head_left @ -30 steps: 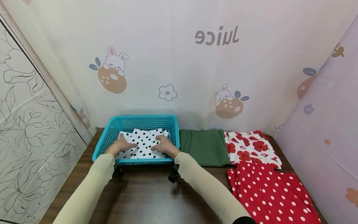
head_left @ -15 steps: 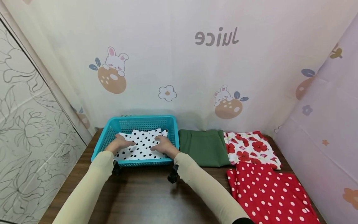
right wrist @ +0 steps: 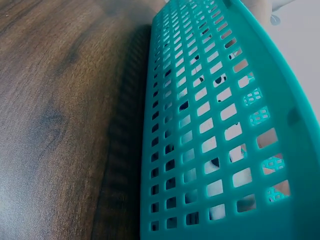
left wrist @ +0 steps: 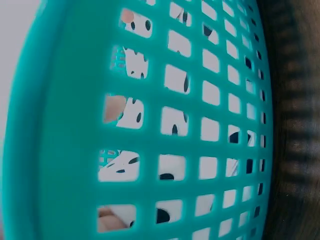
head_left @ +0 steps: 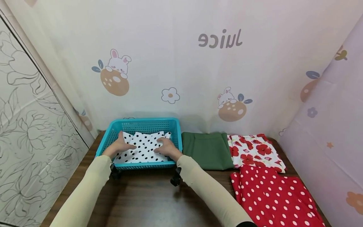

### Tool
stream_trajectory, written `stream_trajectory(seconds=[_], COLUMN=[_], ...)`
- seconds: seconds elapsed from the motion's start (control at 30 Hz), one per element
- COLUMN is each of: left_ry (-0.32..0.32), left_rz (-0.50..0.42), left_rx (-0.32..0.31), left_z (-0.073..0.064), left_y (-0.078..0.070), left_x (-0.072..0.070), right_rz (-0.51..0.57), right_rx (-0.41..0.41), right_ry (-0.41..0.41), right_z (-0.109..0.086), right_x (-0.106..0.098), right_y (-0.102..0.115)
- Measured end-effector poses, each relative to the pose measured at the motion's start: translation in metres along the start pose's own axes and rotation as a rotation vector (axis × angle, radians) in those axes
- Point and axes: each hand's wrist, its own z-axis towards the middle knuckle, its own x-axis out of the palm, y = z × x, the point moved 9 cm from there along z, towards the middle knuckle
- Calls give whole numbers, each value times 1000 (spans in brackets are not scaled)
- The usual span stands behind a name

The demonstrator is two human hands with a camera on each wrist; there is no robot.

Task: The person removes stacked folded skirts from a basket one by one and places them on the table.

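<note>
A white cloth with black dots (head_left: 144,146) lies folded inside the turquoise plastic basket (head_left: 147,120). Over the cloth's left side is my left hand (head_left: 119,146), thumb and fingers spread apart. On the opposite side, my right hand (head_left: 168,148) touches the cloth with its fingers loosely extended. Both hands reach in over the basket's front rim. From the left wrist, the basket's perforated wall (left wrist: 152,142) covers most of the view, with bits of dotted cloth and fingers behind its holes. The right wrist view likewise shows the basket wall (right wrist: 215,125), hiding most of that hand.
Right of the basket lies a folded green cloth (head_left: 207,150), then a white cloth with red flowers (head_left: 256,151). A red cloth with white dots (head_left: 275,195) lies nearer, at the right. All are on a dark wooden table (head_left: 153,201); a printed curtain (head_left: 195,72) hangs behind.
My left hand has shifted slightly left, toward the basket's left side. The right hand and the dotted cloth stay almost where they were.
</note>
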Motion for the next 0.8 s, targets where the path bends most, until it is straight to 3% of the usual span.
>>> stream_trajectory(seconds=[0.17,0.27,0.4,0.57,0.8], left_ry=[-17,23,106,160,151], left_rz=[16,-12,-29,25,98], left_rx=[13,0,-17,37,115], left_z=[-1,-2,-2,-1,-1], left_y=[-1,1,5,5,3], left_x=[-7,-8,-4,3,15], right_rz=[26,27,6,18,-24], right_rx=[-12,-11,4,4,2], right_ry=[74,81,19,-48,13], right_z=[0,0,3,5,1], right_x=[5,5,-1,-8,-2], right_y=[1,1,0,-1,-1])
